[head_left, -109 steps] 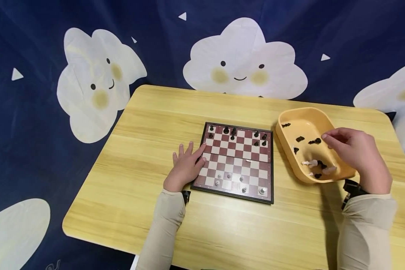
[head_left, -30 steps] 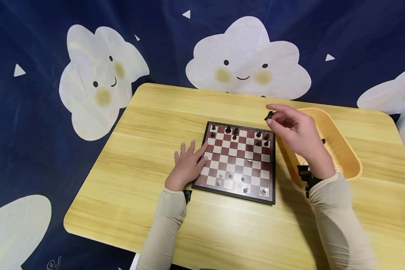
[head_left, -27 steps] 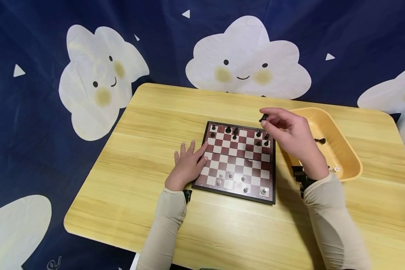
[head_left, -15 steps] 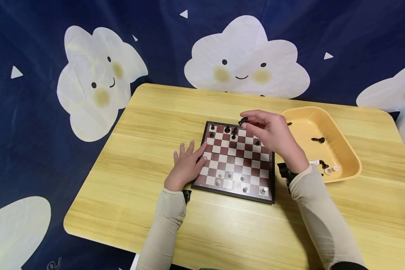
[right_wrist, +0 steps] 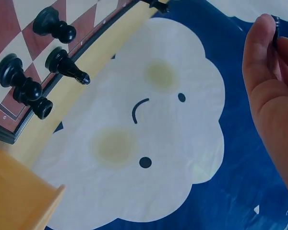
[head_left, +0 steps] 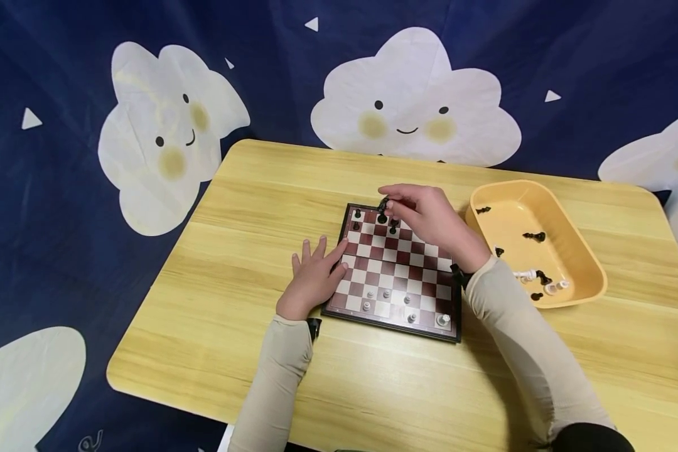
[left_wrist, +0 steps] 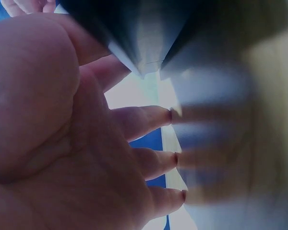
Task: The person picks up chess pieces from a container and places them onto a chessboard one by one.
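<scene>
My right hand [head_left: 426, 213] pinches a small black chess piece [head_left: 383, 204] between thumb and fingertips, over the far edge of the chessboard [head_left: 373, 251]. In the right wrist view only a dark sliver of that chess piece [right_wrist: 276, 31] shows between the fingers. Several black pieces stand along the far rows, among them a pawn [head_left: 356, 226] at the far left corner; the hand covers others. Small white pieces stand in the near rows, with a larger one [head_left: 442, 320] at the near right corner. My left hand [head_left: 311, 282] lies spread at the board's left edge, thumb and forefinger touching it.
A yellow tray [head_left: 590, 267] stands right of the board, with several black and white chess pieces lying in it. The light wooden table [head_left: 231, 251] reaches back to a dark blue cloth [head_left: 282, 81] with printed clouds.
My right hand has come from the tray with a black chess piece, moving left across the board's far edge to above its far left part. The left hand has stayed in place.
</scene>
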`<state>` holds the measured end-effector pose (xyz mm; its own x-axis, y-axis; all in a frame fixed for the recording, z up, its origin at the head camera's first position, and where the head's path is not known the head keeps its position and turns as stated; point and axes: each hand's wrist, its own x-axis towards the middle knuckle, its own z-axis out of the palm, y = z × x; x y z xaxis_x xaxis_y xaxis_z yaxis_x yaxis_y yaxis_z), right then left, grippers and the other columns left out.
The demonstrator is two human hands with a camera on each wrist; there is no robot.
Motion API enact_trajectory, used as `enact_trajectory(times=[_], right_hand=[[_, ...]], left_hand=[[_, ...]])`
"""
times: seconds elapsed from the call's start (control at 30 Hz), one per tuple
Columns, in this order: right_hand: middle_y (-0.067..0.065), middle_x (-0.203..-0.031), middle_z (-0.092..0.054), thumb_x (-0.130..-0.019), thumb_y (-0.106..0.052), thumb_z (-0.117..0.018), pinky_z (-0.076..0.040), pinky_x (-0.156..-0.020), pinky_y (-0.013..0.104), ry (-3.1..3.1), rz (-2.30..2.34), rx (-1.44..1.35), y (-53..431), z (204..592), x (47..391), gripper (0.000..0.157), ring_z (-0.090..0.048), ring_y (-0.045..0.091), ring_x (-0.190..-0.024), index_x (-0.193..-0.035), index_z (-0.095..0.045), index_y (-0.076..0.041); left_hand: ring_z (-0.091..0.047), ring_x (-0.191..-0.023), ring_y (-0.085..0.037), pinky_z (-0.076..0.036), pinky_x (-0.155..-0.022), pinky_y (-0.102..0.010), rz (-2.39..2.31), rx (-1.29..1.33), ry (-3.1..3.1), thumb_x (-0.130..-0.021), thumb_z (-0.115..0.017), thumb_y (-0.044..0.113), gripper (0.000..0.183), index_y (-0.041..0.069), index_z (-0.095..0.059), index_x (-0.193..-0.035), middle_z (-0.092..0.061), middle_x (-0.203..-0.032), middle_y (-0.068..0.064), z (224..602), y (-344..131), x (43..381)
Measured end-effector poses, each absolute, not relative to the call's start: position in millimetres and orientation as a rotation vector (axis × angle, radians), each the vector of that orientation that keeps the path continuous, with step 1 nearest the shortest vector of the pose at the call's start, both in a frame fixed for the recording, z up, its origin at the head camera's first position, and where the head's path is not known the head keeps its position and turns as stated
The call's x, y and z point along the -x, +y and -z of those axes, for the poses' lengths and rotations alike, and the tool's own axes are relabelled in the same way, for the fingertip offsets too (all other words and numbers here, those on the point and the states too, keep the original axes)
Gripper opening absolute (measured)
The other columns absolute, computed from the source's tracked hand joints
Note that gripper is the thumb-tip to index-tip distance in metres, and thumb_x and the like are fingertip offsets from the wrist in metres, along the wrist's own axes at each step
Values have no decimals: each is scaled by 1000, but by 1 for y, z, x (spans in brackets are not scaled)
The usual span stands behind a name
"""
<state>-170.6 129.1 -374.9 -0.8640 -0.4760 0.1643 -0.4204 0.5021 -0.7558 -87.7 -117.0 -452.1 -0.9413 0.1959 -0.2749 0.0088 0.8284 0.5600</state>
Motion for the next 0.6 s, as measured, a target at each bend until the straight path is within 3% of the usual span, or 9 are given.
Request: enact_trajectory(times=[0.17, 0.37, 0.6], right_hand=[[13, -102, -77, -105, -8, -60, -54, -81, 41, 2705, 1241, 839, 127, 376, 178, 35, -73, 25, -88, -140, -64, -2], [10, -103, -75, -106, -12, -57, -49, -76, 40, 2757, 1070, 880, 123, 374, 189, 26, -62, 21, -73, -125, -73, -5], [11, -116, -73, -106, -8, -57, -51, -88, 43, 2729, 985, 944, 115, 373, 202, 21, -65, 23, -93, -121, -73, -5]], left_hand=[[9, -155, -49, 4, -119, -69, -823, -151, 2683, -111, -44, 37, 54, 28, -34, -164, -14, -170, -22, 453, -117, 88], [9, -155, -49, 5, -119, -69, -827, -149, 2685, -111, -44, 37, 55, 28, -34, -164, -14, -170, -22, 452, -118, 88], [9, -155, -48, 5, -120, -68, -818, -148, 2682, -111, -44, 38, 55, 30, -33, -164, -13, -171, -21, 452, -117, 89]])
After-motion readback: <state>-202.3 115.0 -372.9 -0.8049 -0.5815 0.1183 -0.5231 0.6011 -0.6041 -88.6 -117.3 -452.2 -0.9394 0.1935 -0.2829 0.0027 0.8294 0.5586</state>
